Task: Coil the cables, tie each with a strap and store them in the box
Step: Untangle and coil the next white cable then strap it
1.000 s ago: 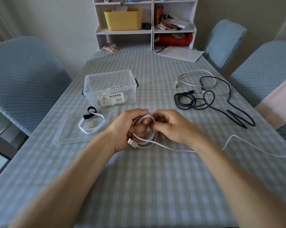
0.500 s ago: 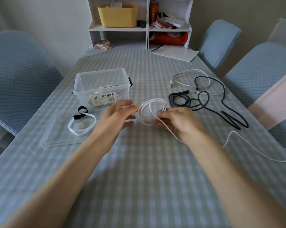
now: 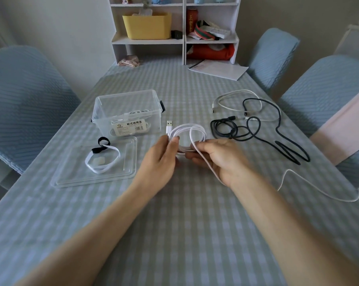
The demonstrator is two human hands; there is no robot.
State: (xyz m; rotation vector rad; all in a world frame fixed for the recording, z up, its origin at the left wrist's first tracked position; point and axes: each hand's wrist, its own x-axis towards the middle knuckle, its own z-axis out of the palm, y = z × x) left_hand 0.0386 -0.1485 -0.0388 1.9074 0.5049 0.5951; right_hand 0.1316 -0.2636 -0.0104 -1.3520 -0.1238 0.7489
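Note:
Both hands hold a partly coiled white USB cable (image 3: 186, 132) above the table centre. My left hand (image 3: 163, 155) pinches the coil's left side just below the USB plug (image 3: 169, 125), which points up. My right hand (image 3: 217, 156) grips the coil's lower right, and the loose tail (image 3: 318, 187) runs under that wrist and off to the right. The clear storage box (image 3: 127, 109) stands open behind my left hand with white cable inside. Its lid (image 3: 75, 178) lies in front, carrying a white strap (image 3: 112, 165) and a black strap (image 3: 101, 146).
A black cable (image 3: 277, 137) and another white cable (image 3: 232, 96) lie tangled at the right. Papers (image 3: 217, 69) and a white shelf unit (image 3: 176, 40) sit at the table's far end. Blue-covered chairs (image 3: 19, 104) stand on both sides.
My left hand came back onto the coil after letting go, and now pinches it by the plug. The coil has gained a loop, and the loose tail on the right is shorter.

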